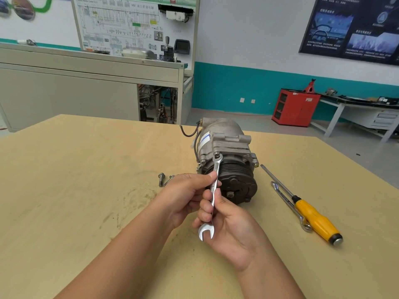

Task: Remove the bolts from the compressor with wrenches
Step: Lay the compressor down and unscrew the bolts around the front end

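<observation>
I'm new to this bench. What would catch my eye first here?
The left hand and right hand grip a wrench centre-frame, its far end at a bolt on the compressor. A yellow-handled screwdriver lies right of it beside a second wrench; two loose bolts lie left.

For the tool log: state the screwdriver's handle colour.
The long screwdriver handle is yellow with a black end; head view shows it.

Running bright, even and diffuse from above. Throwing only faint, soft shadows just beneath the compressor (226, 147). Glinting on the wrench (213, 187) in front of the compressor. Bowing straight lines far left and right of the compressor; softening detail well behind it.
</observation>
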